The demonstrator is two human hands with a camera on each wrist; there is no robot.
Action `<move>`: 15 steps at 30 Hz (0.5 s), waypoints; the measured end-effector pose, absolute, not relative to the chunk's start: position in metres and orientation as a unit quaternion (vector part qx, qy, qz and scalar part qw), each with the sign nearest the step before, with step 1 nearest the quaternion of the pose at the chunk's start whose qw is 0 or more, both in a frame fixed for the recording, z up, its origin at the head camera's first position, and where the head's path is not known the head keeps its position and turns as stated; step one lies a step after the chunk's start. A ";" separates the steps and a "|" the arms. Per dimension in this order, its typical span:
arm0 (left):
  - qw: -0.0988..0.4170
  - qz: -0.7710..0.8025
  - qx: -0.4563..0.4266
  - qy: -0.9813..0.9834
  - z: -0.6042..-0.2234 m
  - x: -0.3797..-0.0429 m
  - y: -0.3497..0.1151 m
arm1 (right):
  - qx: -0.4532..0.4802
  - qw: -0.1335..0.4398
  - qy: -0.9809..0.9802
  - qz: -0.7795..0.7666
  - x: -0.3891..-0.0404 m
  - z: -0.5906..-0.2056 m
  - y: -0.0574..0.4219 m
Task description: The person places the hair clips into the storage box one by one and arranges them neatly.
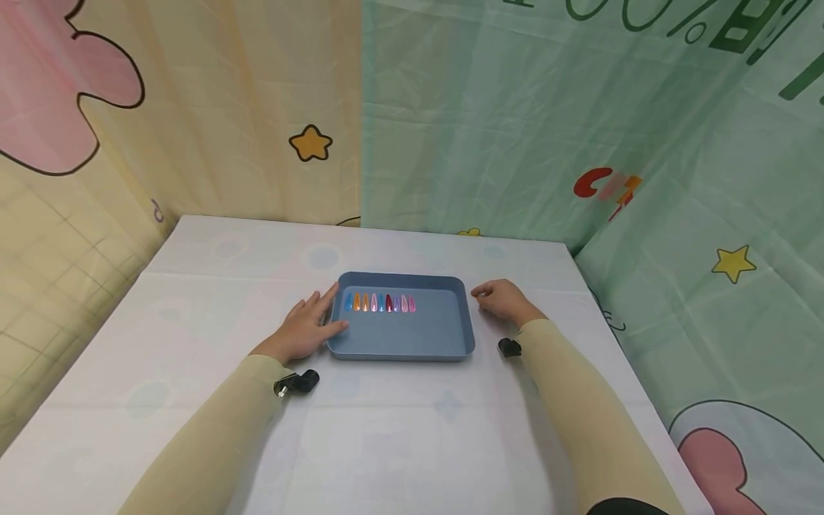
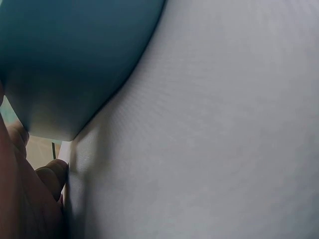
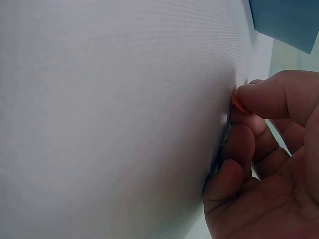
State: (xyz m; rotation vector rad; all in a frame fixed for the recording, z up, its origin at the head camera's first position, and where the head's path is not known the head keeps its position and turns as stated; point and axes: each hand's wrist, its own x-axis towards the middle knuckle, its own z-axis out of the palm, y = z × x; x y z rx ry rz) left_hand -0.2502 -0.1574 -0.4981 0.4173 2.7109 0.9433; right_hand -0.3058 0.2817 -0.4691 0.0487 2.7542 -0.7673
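A blue-grey tray [image 1: 402,340] lies on the table with several coloured snap hair clips [image 1: 381,303] in a row along its far half. At the tray's left side rests my left hand [image 1: 305,330], fingers spread and fairly straight, its thumb over the rim. The left wrist view shows the tray's side wall [image 2: 79,55] close to that hand's fingers. Just right of the tray, low over the table, my right hand [image 1: 505,300] pinches a small orange hair clip [image 3: 238,102] between thumb and forefinger. Most of this clip is hidden by the fingertips.
The table [image 1: 386,436] has a pale cloth on it. Printed curtains [image 1: 515,129] hang behind and at the right side. Small black wrist cameras [image 1: 302,381] are worn at both cuffs, close above the cloth.
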 end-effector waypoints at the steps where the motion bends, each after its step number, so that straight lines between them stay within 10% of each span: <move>1: 0.121 0.323 0.143 0.928 -0.497 -0.250 -0.157 | 0.017 0.138 0.953 -0.269 -0.305 -0.468 0.282; 15: 0.120 0.330 0.144 0.925 -0.495 -0.249 -0.158 | 0.057 0.106 0.890 -0.440 -0.304 -0.443 0.277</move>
